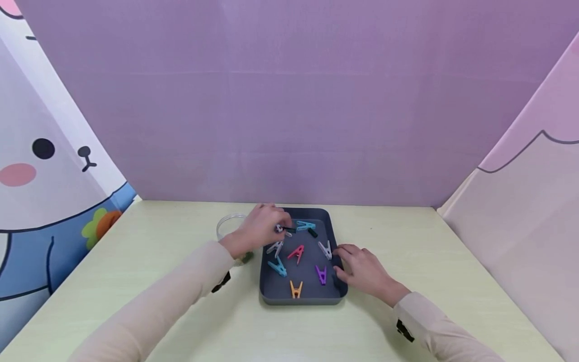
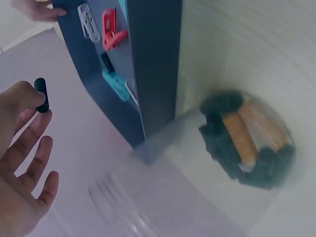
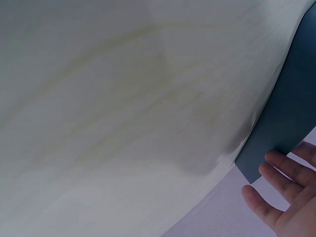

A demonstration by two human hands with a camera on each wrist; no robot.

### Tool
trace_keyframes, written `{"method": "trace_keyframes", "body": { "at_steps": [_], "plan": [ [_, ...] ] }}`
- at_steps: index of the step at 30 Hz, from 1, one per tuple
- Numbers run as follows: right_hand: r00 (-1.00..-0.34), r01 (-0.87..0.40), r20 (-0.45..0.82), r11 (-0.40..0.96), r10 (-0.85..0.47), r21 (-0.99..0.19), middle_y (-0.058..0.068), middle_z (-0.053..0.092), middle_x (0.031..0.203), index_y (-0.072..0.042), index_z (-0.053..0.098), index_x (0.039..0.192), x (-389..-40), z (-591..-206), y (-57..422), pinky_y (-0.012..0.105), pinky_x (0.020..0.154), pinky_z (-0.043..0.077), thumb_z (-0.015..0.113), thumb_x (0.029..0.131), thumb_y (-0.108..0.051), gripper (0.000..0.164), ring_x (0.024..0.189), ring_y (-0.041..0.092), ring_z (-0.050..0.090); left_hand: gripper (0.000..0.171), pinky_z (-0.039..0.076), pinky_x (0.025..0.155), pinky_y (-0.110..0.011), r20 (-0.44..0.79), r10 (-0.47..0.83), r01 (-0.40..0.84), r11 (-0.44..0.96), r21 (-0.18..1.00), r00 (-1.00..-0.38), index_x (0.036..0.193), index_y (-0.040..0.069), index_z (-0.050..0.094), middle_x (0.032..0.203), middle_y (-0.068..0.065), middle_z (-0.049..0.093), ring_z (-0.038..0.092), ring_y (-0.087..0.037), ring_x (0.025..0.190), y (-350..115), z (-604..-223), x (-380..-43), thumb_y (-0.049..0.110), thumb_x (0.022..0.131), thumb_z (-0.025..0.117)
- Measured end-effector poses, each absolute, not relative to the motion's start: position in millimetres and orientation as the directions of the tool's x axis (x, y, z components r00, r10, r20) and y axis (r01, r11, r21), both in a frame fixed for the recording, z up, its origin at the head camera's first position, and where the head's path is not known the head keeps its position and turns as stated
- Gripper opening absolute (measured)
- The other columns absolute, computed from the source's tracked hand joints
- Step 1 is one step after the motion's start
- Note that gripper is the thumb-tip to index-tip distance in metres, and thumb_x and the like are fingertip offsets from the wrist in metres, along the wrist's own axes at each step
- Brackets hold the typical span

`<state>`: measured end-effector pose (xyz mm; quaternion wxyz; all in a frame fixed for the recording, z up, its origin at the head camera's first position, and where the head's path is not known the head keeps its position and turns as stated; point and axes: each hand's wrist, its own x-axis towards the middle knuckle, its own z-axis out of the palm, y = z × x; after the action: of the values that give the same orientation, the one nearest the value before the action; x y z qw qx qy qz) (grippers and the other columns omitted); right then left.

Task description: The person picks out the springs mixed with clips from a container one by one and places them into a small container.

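Thumb and forefinger of my left hand [image 1: 264,223] pinch a small dark ribbed peg [image 2: 42,95] over the far left part of a dark grey tray [image 1: 300,301]. Fingers of my right hand [image 1: 362,269], fairly straight, rest at the tray's right wall. Inside the tray lie a red clothespin [image 1: 296,253], a purple clothespin [image 1: 321,275], a yellow clothespin [image 1: 296,289], and others in blue and greyish white. Another dark peg [image 1: 312,233] lies beside the far blue clothespin [image 1: 305,225]. My left hand partly covers the tray's far left corner.
Left of the tray stands a clear jar [image 1: 218,227], partly behind my left forearm. Several dark ribbed pegs [image 2: 222,148] and brown pegs [image 2: 239,136] lie in it. A purple backdrop [image 1: 289,110] rises behind the pale table [image 1: 407,236], with printed cloths at both sides.
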<state>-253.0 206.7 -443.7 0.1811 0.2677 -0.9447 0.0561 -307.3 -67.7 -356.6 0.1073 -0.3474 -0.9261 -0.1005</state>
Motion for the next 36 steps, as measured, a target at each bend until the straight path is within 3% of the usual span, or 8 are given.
{"method": "trace_keyframes", "body": {
  "at_steps": [11,20,36],
  "plan": [
    [-0.795,-0.525,0.367,0.851,-0.484,-0.014,0.009,0.062,0.113,-0.009,0.063,0.107,-251.6,-441.5,205.8,0.039,0.075,0.050,0.063,0.080,-0.032,0.035,0.105,0.022,0.058,0.015,0.038,0.079,-0.039,0.314,0.539,0.598,0.790,0.135,-0.782,0.091,0.018,0.069,0.084,0.007,0.066,0.052,-0.016,0.087,-105.2,-343.5,-308.0,0.021,0.076,0.070],
    [-0.803,-0.521,0.348,0.853,-0.484,-0.017,0.009,0.062,0.114,-0.009,0.063,0.107,-251.1,-440.4,204.1,0.039,0.076,0.050,0.062,0.080,-0.033,0.036,0.105,0.022,0.058,0.012,0.039,0.078,-0.045,0.395,0.522,0.605,0.788,0.118,-0.756,0.085,0.018,0.068,0.077,0.008,0.065,0.056,-0.020,0.085,-137.8,-343.5,-311.1,0.017,0.072,0.069],
    [-0.819,-0.509,0.327,0.860,-0.472,-0.035,0.009,0.062,0.114,-0.009,0.062,0.108,-250.1,-438.0,202.7,0.043,0.078,0.050,0.063,0.081,-0.032,0.036,0.106,0.023,0.058,0.012,0.042,0.072,-0.045,0.371,0.494,0.563,0.821,0.098,-0.786,0.083,0.014,0.069,0.074,0.005,0.065,0.056,-0.021,0.081,-168.4,-354.1,-310.5,0.015,0.071,0.069]
  ]
}}
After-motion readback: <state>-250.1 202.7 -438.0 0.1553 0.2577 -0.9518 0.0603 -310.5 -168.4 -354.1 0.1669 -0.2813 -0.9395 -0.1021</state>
